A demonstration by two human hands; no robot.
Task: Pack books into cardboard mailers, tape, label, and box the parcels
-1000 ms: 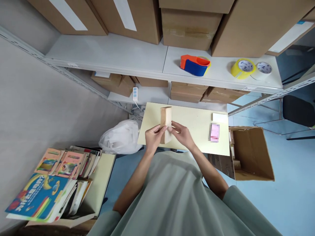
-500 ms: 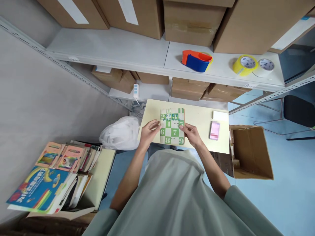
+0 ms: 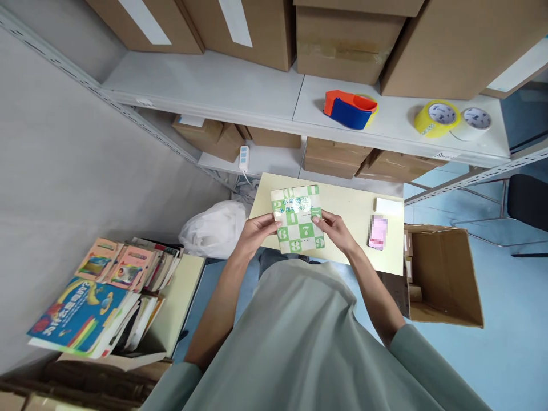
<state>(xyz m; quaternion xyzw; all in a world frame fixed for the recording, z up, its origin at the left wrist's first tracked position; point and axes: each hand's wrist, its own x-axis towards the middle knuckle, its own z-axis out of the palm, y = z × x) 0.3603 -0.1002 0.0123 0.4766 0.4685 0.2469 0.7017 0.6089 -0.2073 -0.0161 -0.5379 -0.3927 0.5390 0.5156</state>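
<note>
A book [image 3: 293, 231] with a green-and-white checkered cover, large numerals and blue Chinese characters is held up over the pale yellow table [image 3: 346, 211]. Closed on its left edge is my left hand [image 3: 256, 233], thumb lying on the cover and fingers behind. My right hand [image 3: 334, 229] grips the opposite edge, its thumb on the front. The book tilts slightly, and light glares off its upper part. To the right on the table lie a pink blurred item [image 3: 378, 232] and a small white box [image 3: 389, 206].
Shelves ahead carry cardboard boxes [image 3: 346, 48], an orange-and-blue tape dispenser [image 3: 349, 109] and tape rolls [image 3: 436, 119]. Stacked books [image 3: 81, 314] stand at lower left, near a white plastic bag [image 3: 212, 229]. An open carton [image 3: 445, 274] and a black chair [image 3: 528, 200] are at right.
The book has tilted, its top leaning left, and its cover now catches glare. My left hand has closed on its left edge. The whole view has shifted slightly.
</note>
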